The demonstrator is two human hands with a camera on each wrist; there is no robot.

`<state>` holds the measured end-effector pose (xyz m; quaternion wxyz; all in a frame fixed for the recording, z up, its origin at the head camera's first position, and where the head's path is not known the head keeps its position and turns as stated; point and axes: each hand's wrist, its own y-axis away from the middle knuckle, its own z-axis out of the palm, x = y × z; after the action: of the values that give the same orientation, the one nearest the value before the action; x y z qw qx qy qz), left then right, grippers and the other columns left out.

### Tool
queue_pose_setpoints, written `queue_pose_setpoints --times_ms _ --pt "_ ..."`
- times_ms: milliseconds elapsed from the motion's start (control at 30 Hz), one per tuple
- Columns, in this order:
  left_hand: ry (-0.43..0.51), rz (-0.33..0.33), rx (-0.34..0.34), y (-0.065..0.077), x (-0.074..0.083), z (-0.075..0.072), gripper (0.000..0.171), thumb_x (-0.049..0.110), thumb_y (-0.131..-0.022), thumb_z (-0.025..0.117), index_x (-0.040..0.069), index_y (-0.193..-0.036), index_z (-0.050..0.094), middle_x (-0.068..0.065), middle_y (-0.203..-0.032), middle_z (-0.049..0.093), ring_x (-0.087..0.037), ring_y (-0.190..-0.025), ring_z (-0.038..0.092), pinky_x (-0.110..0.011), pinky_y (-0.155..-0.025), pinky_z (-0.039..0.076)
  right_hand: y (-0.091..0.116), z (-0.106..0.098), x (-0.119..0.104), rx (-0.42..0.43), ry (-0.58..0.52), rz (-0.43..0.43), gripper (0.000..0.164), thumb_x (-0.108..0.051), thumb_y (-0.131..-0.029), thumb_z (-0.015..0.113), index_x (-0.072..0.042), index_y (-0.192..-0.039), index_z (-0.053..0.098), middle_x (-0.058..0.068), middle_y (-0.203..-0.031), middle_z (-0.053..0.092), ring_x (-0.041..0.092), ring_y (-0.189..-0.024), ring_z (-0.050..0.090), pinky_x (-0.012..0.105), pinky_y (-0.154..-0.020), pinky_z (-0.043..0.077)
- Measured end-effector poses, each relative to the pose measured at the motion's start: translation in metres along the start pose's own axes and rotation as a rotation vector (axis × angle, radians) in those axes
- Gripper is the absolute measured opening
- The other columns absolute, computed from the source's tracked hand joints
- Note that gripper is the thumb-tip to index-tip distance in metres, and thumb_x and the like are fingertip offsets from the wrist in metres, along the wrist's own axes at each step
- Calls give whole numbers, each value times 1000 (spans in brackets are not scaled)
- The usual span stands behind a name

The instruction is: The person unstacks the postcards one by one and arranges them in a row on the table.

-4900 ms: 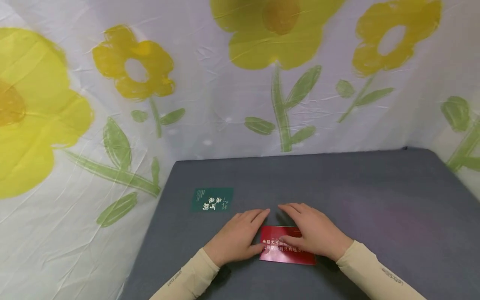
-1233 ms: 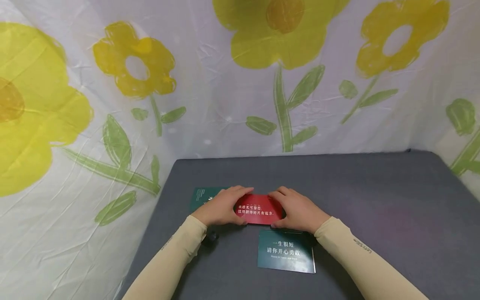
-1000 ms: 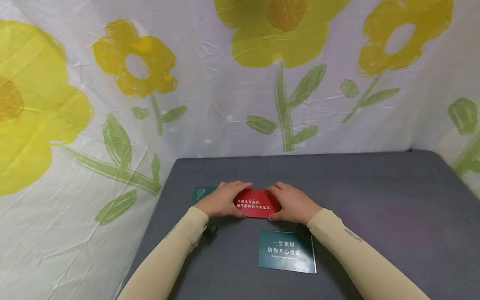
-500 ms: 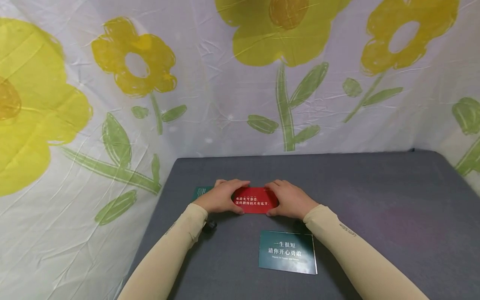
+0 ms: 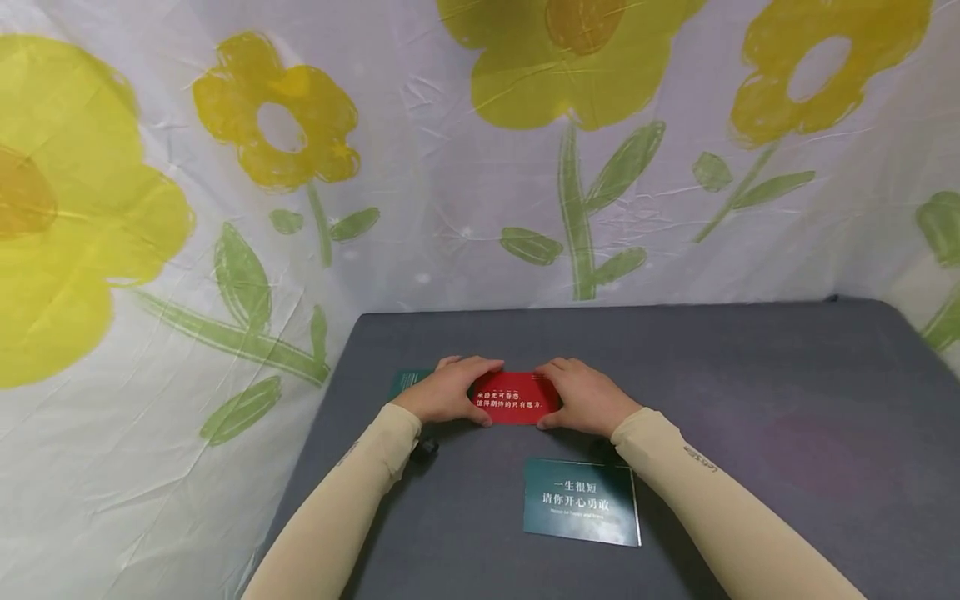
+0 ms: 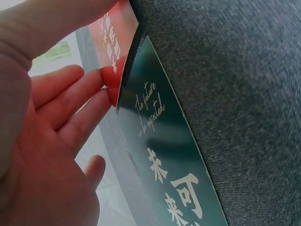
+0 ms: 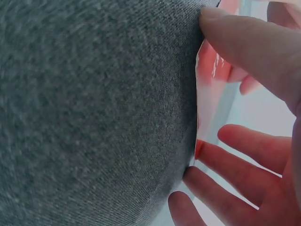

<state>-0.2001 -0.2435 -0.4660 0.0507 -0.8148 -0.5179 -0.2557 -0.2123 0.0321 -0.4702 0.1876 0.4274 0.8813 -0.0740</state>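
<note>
A red card (image 5: 513, 398) with white Chinese lettering lies flat or nearly so at the middle-left of the grey table. My left hand (image 5: 450, 392) holds its left end between thumb and fingers, and my right hand (image 5: 588, 398) does the same at the right end. Partly hidden behind my left hand is a dark green card (image 5: 408, 381). In the left wrist view, the red card (image 6: 123, 35) slightly overlaps a corner of this green card (image 6: 162, 127). The right wrist view shows thumb and fingertips at opposite edges of the red card (image 7: 209, 89).
Closer to me lies another green card (image 5: 581, 508) with white lettering, a pale edge showing along its right side. The grey table (image 5: 750, 375) extends to the right. A white curtain (image 5: 420, 167) with painted yellow flowers hangs behind and to the left.
Both hands have carried the red card away from me and leftward, up to the far green card. Where it lay, a second green card now shows. Over the last half second the hands barely move.
</note>
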Motion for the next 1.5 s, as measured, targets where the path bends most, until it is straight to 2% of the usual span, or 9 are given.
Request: queue_pose_setpoints --times_ms 300,667,833,1000,1133,1233,1300,1367,1500 --pt "-10 1 -5 -1 1 2 95 31 -83 94 15 -164 47 -4 -161 57 -23 -150 51 -56 -136 16 3 2 -3 7 -1 16 77 -38 -79 96 -6 -143 65 12 -139 69 31 -126 63 47 -104 59" --pt "-22 15 -10 -8 8 1 93 32 -85 93 16 -164 47 -4 -161 57 -23 -150 52 -55 -136 17 6 -1 6 16 -2 34 77 -38 -78 96 -7 -142 65 10 -138 70 28 -126 64 47 -104 60" --pt "-36 -10 -12 -6 8 1 93 32 -84 93 18 -164 47 -2 -161 57 -21 -149 52 -55 -135 19 4 0 5 13 0 12 78 -40 -79 96 -6 -142 65 11 -137 70 28 -124 64 47 -103 59" --pt "-29 -21 -8 -2 7 0 94 31 -84 93 17 -164 47 -3 -162 56 -22 -150 51 -56 -133 22 8 -2 6 -6 -17 -1 85 -43 -84 92 -5 -151 57 14 -150 62 33 -136 60 50 -112 56" --pt "-55 -15 6 -2 11 3 99 32 -83 93 18 -166 43 -3 -168 50 -25 -156 44 -58 -133 22 27 -9 10 7 -13 13 94 -49 -88 87 -6 -162 47 18 -164 50 38 -147 54 55 -115 53" --pt "-84 23 55 5 23 7 106 34 -80 94 18 -168 38 -3 -173 42 -29 -163 33 -61 -132 22 50 -11 11 36 7 4 96 -52 -89 86 -7 -163 45 18 -164 51 38 -146 56 57 -114 54" --pt "-88 66 88 15 36 10 108 36 -80 93 18 -170 36 -2 -175 39 -31 -166 27 -61 -133 22 68 -11 11 51 20 -11 95 -53 -89 86 -7 -162 47 16 -160 55 37 -143 60 57 -113 55" --pt "-67 109 99 27 53 17 108 40 -82 91 19 -171 34 0 -175 38 -29 -166 27 -60 -133 22 85 -9 9 63 31 -32 93 -56 -89 85 -7 -160 50 15 -156 59 36 -139 63 56 -111 56" --pt "-36 179 50 49 86 35 104 47 -86 87 23 -171 33 3 -173 41 -21 -161 36 -56 -133 29 118 -5 6 74 36 -38 94 -65 -87 83 -10 -158 53 12 -152 63 34 -134 67 56 -109 57"
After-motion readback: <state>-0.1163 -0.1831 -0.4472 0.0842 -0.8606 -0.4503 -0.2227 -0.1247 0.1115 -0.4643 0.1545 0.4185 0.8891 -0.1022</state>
